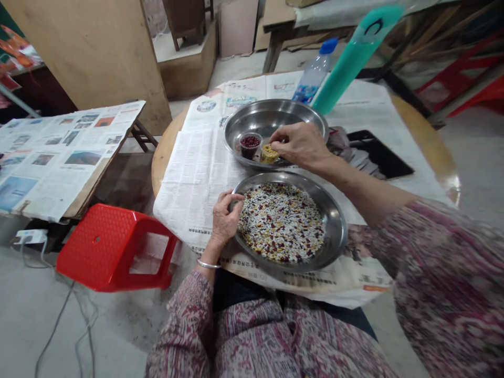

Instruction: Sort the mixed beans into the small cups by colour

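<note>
left hand: gripping the near steel basin, left rim
right hand: pinched at yellow-kernel cup, far steel basin; contents: cannot tell
mixed grains: in near steel basin
sorting step: seemingly placing kernels
next move: likely needs the pinch opened

By the look of it, this is a plain, makeshift workroom; whether it belongs to a home or a workshop is hard to tell. The floor is bare and grey, with a power strip and loose cords at the left. Newspaper covers the round wooden tabletop, and more sheets lie over a rough second tabletop. A red plastic stool stands close by, a big board leans behind, and lengths of wood show at the back right. Steel basins give a household note
</note>
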### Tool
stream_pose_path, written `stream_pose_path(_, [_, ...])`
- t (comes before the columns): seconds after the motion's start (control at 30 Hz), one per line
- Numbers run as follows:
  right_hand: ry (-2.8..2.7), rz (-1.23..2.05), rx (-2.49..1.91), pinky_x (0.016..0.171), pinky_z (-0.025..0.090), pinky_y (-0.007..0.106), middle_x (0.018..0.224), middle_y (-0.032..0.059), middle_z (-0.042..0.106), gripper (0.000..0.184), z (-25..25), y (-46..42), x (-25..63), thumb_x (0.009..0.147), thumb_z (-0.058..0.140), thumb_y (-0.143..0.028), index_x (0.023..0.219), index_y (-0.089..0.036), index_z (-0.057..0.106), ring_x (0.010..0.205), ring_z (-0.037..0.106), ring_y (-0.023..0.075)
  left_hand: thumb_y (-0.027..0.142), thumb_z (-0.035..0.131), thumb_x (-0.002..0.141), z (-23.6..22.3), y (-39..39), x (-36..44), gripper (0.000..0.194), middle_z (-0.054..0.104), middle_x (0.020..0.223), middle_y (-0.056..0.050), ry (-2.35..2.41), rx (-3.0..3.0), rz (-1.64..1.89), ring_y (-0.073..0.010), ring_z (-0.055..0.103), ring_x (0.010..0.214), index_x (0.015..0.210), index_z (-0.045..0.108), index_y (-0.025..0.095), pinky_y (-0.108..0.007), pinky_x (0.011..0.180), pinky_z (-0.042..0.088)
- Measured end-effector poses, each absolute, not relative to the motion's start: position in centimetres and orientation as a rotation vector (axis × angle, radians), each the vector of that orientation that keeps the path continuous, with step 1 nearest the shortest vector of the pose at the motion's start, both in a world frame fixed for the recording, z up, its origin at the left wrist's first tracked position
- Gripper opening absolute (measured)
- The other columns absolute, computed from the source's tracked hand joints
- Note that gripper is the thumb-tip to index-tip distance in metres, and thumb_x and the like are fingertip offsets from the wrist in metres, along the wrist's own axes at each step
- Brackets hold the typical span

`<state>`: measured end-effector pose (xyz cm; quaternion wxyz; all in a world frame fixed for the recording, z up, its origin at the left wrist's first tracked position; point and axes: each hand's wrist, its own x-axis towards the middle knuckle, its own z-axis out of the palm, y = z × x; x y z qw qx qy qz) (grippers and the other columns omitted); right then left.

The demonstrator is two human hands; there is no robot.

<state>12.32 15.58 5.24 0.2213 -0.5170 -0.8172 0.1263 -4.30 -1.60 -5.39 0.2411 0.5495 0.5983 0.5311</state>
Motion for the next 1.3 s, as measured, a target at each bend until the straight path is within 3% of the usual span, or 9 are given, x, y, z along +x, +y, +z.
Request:
stream_pose_path(0.13, [-2.518,0.729,-1.051,0.066,0.044,0.027,0.079,0.0045,0.075,0.019,3.9,8.8,14.7,0.085,0.059,-0.022,0.089,-0.016,0.076,0.067,0.061,0.0135,0.014,0.064,0.090,-5.4,-1.6,-4.3,0.010,0.068,0.112,-0.006,1.611,1.517,1.460,-0.0208,0.061,0.120,0.092,0.071,0.020,-0.034,0.106,0.046])
stream_pose_path(0.33, [-2.930,0.787,-0.680,0.069,0.044,0.028,0.088,0.0024,0.076,0.018,-0.7,0.1,16.3,0.084,0.056,-0.014,0.086,-0.024,0.071,0.078,0.067,0.0169,0.011,0.061,0.090,-5.5,-1.4,-4.2,0.014,0.068,0.111,-0.005,1.620,1.508,1.462,-0.0197,0.061,0.119,0.090,0.070,0.022,-0.034,0.105,0.047])
stream_pose_path(0.57, [-2.676,0.394,-1.256,0.077,0.050,0.032,0.101,0.0041,0.075,0.027,-1.8,5.7,17.2,0.090,0.051,-0.022,0.102,-0.026,0.075,0.089,0.068,0.0206,0.012,0.060,0.088,-5.7,-1.3,-4.3,0.015,0.068,0.110,-0.006,1.624,1.532,1.466,-0.0208,0.062,0.118,0.090,0.071,0.022,-0.036,0.105,0.048])
stream_pose_path(0.73, [-2.554,0.249,-1.480,0.086,0.052,0.040,0.116,0.0139,0.068,0.036,-1.9,7.2,16.2,0.097,0.048,-0.033,0.121,-0.020,0.072,0.106,0.065,0.0290,0.013,0.060,0.088,-5.8,-1.2,-4.4,0.014,0.068,0.112,-0.006,1.645,1.521,1.455,-0.0207,0.062,0.119,0.090,0.071,0.022,-0.036,0.106,0.047])
stream_pose_path(0.9, [-2.690,0.480,-0.976,0.085,0.053,0.036,0.112,0.0133,0.064,0.033,-2.3,3.0,13.9,0.100,0.050,-0.036,0.119,-0.017,0.069,0.097,0.064,0.0233,0.013,0.059,0.088,-5.7,-1.2,-4.4,0.014,0.068,0.109,-0.006,1.625,1.544,1.472,-0.0202,0.062,0.117,0.091,0.070,0.022,-0.035,0.105,0.047])
stream_pose_path(1.07, [-2.832,0.543,-0.516,0.084,0.052,0.034,0.109,0.0106,0.065,0.019,-2.5,0.9,14.0,0.095,0.053,-0.024,0.104,-0.020,0.069,0.101,0.062,0.0222,0.014,0.059,0.088,-5.4,-1.2,-4.4,0.013,0.068,0.106,-0.005,1.650,1.568,1.455,-0.0198,0.063,0.113,0.090,0.069,0.022,-0.033,0.101,0.048])
stream_pose_path(1.3, [-2.745,0.137,-1.164,0.084,0.051,0.039,0.110,0.0153,0.067,0.026,-2.5,6.1,18.9,0.092,0.045,-0.018,0.098,-0.017,0.070,0.108,0.061,0.0294,0.012,0.061,0.088,-5.7,-1.1,-4.4,0.015,0.067,0.110,-0.006,1.635,1.539,1.459,-0.0202,0.062,0.114,0.090,0.070,0.024,-0.033,0.098,0.051])
